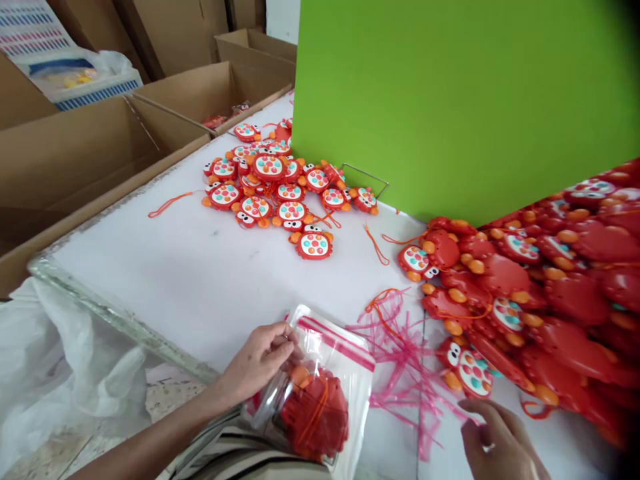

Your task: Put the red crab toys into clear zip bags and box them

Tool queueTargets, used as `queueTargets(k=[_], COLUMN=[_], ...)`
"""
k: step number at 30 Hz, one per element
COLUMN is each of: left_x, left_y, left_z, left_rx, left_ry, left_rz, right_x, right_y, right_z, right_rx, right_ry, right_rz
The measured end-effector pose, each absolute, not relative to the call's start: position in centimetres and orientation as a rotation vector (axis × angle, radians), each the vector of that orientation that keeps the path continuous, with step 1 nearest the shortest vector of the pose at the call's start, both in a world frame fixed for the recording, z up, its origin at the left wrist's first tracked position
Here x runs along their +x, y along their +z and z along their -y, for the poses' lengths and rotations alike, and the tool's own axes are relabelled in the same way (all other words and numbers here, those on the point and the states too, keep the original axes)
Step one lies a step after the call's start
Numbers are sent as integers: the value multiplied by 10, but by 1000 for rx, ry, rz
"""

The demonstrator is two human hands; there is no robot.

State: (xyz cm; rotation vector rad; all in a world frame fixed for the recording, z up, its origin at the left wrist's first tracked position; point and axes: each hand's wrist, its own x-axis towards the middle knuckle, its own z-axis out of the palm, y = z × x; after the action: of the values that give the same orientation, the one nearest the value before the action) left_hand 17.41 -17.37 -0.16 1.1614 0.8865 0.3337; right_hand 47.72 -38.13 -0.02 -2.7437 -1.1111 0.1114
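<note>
My left hand pinches the left edge of a clear zip bag with pink bands near its top. Inside the bag lies a red crab toy, back side up, with an orange cord over it. At the lower right, my right hand hovers by the edge of a heap of thin pink plastic strips, thumb and forefinger apart. One strip reaches to its fingertips; a firm hold on it is not visible. Just above that hand sits a crab toy with coloured buttons facing up.
A large pile of crab toys covers the right side, beside a green panel. More crab toys lie on the white table. Cardboard boxes stand along the left edge, with plastic bags below.
</note>
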Motion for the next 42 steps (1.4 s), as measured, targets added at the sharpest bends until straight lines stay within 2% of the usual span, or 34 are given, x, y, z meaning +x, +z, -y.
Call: queueTargets(k=[2, 7, 10, 19, 26, 28, 30, 33, 35, 37, 40, 42], left_x=[174, 174, 173, 168, 156, 135, 109, 80, 81, 101, 150, 181], left_y=[-3, -6, -6, -2, 7, 27, 58, 102, 109, 91, 34, 1], left_z=[174, 175, 176, 169, 177, 167, 149, 127, 126, 140, 177, 200], left_rx=[1144, 1126, 1149, 1387, 1389, 1432, 1526, 1621, 1687, 1948, 2376, 2518], left_ry=[333, 343, 345, 279, 371, 504, 777, 1509, 1620, 1375, 885, 591], left_rz=[-879, -900, -893, -989, -1020, -1096, -1238, -1645, -1728, -1590, -940, -733], right_x=[450, 392, 384, 387, 403, 418, 426, 421, 407, 393, 379, 377], right_y=[6, 7, 1, -8, 17, 21, 21, 15, 10, 3, -8, -12], right_z=[360, 296, 280, 294, 281, 259, 227, 167, 129, 97, 67, 60], right_rx=[-2541, -2035, -1832, -1742, -1906, -1990, -2013, -1996, -1968, -1944, -1902, -1861], right_ry=[288, 1133, 1334, 1226, 835, 596, 418, 364, 396, 442, 520, 569], right_rz=[1141, 1013, 970, 1049, 1579, 1649, 1741, 1896, 1969, 2033, 2055, 2008])
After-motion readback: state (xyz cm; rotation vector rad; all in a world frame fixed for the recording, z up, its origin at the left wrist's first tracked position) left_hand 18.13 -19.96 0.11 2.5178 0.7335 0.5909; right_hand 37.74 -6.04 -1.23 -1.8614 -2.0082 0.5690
